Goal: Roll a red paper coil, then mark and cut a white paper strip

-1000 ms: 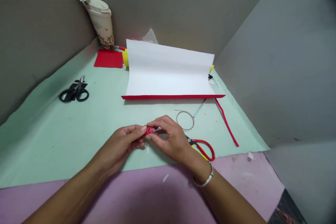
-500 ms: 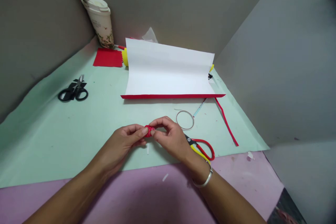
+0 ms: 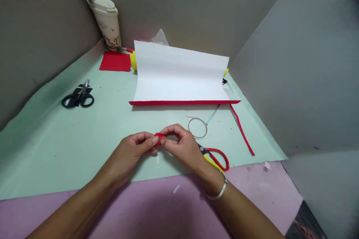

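Note:
Between both hands, above the pale green sheet [image 3: 106, 127], is a small red roll with light specks [image 3: 160, 139]; its exact kind is partly hidden by fingertips. My left hand [image 3: 137, 147] pinches its left side between thumb and fingers. On its right side, my right hand [image 3: 179, 143] closes thumb and forefinger. Just beyond the right hand lies a ring of thin wire [image 3: 198, 127]. Scissors with red and yellow handles [image 3: 214, 158] lie partly under the right wrist, which wears a silver bangle [image 3: 220, 192].
A curved white sheet with a red front edge [image 3: 182, 82] stands at the back. Black-handled scissors [image 3: 80, 97] lie left on black scraps. A lidded cup [image 3: 108, 22] and red cloth piece [image 3: 115, 61] are back left. A red strip [image 3: 242, 130] lies right. Walls rise on both sides.
Almost nothing differs. Both hands keep the same pinch on the red roll, with only a tiny shift of the fingers and roll.

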Demonstrator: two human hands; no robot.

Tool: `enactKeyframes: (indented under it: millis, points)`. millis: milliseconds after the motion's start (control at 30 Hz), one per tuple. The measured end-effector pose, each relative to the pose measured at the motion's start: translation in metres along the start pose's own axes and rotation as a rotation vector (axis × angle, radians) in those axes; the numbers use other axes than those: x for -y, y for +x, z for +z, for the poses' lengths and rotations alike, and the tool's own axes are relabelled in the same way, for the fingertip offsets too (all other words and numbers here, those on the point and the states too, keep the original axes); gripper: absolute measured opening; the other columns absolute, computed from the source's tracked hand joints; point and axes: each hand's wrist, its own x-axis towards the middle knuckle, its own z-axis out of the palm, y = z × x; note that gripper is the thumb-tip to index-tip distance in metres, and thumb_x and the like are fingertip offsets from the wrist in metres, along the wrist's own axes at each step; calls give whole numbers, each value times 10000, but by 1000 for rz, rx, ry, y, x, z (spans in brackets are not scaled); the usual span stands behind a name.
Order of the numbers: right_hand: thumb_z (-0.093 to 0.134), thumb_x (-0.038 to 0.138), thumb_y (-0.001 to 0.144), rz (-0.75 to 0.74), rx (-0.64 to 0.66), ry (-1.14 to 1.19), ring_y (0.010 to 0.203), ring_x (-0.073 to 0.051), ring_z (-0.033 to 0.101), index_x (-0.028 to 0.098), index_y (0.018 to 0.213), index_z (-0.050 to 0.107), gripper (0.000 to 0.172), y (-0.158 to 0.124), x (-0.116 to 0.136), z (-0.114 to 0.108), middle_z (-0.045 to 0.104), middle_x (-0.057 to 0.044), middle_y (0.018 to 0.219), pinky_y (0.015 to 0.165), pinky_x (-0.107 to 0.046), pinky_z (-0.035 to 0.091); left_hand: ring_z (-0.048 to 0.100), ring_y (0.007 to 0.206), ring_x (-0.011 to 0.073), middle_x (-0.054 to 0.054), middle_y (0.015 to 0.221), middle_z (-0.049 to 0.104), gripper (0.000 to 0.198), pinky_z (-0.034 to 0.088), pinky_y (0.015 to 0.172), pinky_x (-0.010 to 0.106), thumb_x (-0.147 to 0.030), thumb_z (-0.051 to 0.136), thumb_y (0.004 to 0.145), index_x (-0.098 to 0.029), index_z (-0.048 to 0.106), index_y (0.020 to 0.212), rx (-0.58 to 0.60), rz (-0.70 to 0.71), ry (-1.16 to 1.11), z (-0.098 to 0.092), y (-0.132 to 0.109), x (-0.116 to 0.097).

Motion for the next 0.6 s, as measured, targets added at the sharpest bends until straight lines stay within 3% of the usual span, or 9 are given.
enactKeyframes:
  millis: [200, 433, 600]
  points:
    - [710, 213, 705, 21, -25, -1, 582, -59, 599, 203, 872, 686, 169, 1, -1, 1, 662, 7, 979, 593, -227, 518, 594, 736, 175, 17, 812, 699, 409, 445, 687, 302, -581, 783, 742, -203, 718, 885, -20, 13, 67, 5, -9, -9]
    - [690, 214, 685, 49, -46, 5, 533, -43, 551, 197, 880, 665, 198, 2, 0, 2, 660, 11, 957, 572, -222, 482, 603, 722, 174, -8, 769, 695, 383, 432, 641, 271, -541, 778, 703, -218, 669, 879, -166, 93, 201, 10, -10, -10]
    - [675, 234, 654, 43, -71, -12, 561, -61, 566, 195, 844, 657, 195, 0, 4, 6, 658, -2, 974, 582, -238, 501, 550, 659, 153, -39, 690, 620, 357, 398, 600, 261, -532, 748, 708, -217, 653, 845, -183, 116, 264, 9, -8, -9]
